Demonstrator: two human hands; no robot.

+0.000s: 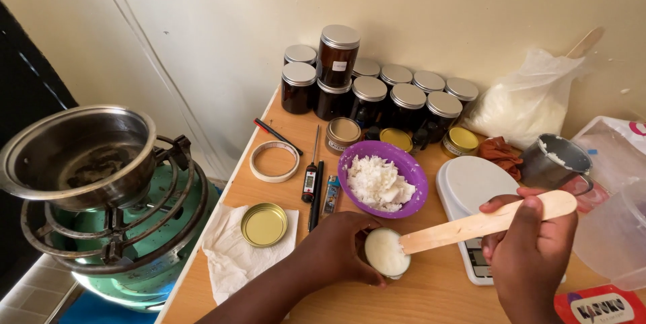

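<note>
Left hand (336,246): grip wrapped around a small round tin filled with pale white wax-like paste (386,253), steadying it on the wooden worktop (431,294) near the front edge.

Right hand (528,250): grip clenched on the broad end of a flat pale wooden spatula (488,222). Spatula slants down to the left; its tip touches the white surface in the tin.

Under and just behind the right hand: white digital kitchen scale with a round platform (471,183).

Bottom right corner: red printed packet (599,307), partly out of view.

Left of the tin: gold-coloured round metal lid (264,224) lying on a white paper napkin (232,250).

Just behind the tin: purple plastic bowl holding white crumbly flakes (382,179). Left of the bowl, lying lengthwise: black-and-white digital probe thermometer (310,179), a black pen-like stick (316,196), a small blue lighter (330,194). Further left: roll of white tape (274,161), and a black pen with a red end (276,135).

Right of the scale: grey metal cup with white residue on the rim (555,161), rust-brown cloth (499,151) beside it, clear plastic container (616,236) at the right edge.

Against the wall: cluster of dark amber jars with silver lids (377,92), one stacked on another; two low tins with gold lids (461,141) in front. Clear plastic bag of white flakes (528,98) to the right.

Off the worktop, far left: steel pot (81,156) on a green gas burner (134,257).
</note>
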